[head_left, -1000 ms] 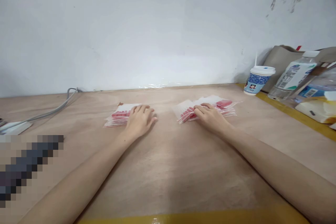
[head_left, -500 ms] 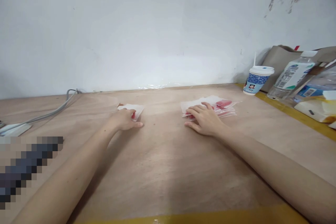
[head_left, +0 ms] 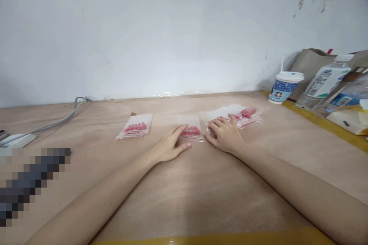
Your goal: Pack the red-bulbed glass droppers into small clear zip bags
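In the middle of the table, a clear zip bag (head_left: pixel 191 131) with several small red pieces lies flat. My left hand (head_left: pixel 171 144) reaches its left edge, fingertips touching it, thumb apart from the fingers; it is open. To the right, my right hand (head_left: pixel 225 134) rests with spread fingers on a fanned pile of similar zip bags (head_left: pixel 244 114), partly covering it. A smaller stack of zip bags (head_left: pixel 135 126), also with red pieces, sits on the left, touched by neither hand.
A lidded paper cup (head_left: pixel 284 88) with a straw, a plastic bottle (head_left: pixel 324 82) and a grey bag (head_left: pixel 303 61) stand at the right. Grey cable (head_left: pixel 63 120) runs along the left. Yellow tape (head_left: pixel 322 120) edges the wooden table (head_left: pixel 161 199); a wall rises behind.
My left hand has moved right from the left stack to a bag now lying in the middle, uncovering that stack. My right hand stays on the pile, its fingers slightly shifted.
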A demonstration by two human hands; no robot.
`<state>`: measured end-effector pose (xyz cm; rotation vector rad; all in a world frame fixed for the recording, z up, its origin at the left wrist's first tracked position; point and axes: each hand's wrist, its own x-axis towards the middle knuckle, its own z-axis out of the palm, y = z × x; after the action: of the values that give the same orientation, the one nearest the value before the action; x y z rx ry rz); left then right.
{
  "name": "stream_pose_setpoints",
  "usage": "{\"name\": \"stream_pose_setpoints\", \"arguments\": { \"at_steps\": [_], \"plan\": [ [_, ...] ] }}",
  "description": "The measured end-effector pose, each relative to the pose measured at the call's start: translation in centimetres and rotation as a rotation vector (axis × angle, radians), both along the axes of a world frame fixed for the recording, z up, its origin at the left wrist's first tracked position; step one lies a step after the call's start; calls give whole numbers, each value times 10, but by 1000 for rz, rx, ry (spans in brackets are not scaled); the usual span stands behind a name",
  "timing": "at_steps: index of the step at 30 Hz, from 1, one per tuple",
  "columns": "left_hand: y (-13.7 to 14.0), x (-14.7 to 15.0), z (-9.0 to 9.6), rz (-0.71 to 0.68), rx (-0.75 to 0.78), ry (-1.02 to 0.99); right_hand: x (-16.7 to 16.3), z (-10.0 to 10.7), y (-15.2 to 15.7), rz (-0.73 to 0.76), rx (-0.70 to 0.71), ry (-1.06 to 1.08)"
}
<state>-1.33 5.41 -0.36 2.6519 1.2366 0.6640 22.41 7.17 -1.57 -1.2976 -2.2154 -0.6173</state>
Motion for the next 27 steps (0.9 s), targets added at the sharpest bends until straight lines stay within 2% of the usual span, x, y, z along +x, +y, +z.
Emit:
{"name": "stream_pose_setpoints", "arguments": {
  "at_steps": [6,12,15,20,27],
  "plan": [
    [-3,6,-4,-36,22,-15,3,2,1,211,29,24],
    [3,7,-10,55,118,-80,3,7,-5,391,-80,40],
    [5,10,-12,110,137,-94,1,7,-5,409,-84,38],
    [4,10,-11,118,154,-81,-6,2,-2,382,25,19],
    [6,9,-7,-109,263,-54,-8,0,-3,377,93,20]
  ]
}}
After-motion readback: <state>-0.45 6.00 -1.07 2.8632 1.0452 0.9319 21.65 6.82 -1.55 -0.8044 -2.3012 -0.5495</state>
